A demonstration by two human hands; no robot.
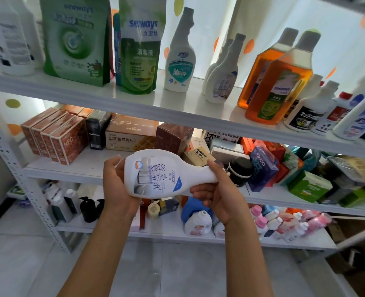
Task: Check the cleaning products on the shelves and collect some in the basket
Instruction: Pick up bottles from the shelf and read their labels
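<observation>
one head-worn view looks forward and down, close to the shelves (177,108) (wide-angle).

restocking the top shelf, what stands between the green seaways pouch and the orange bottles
Head view: between the green pouch and orange bottles stand three white bottles, two of them paired.

Middle shelf: row of four upright red-brown NFC cartons (55,139) at left, a black box (97,131) just beside them, then a wide beige biscuit box with Chinese print (130,136) and a dark maroon box (173,138). Further right on that shelf a black round jar with a white band (240,171), a blue tissue pack (263,168) and a green cardboard box (310,186). White curtain with orange and green dots (250,47) hangs behind; pale tiled floor (177,273) below.
</observation>
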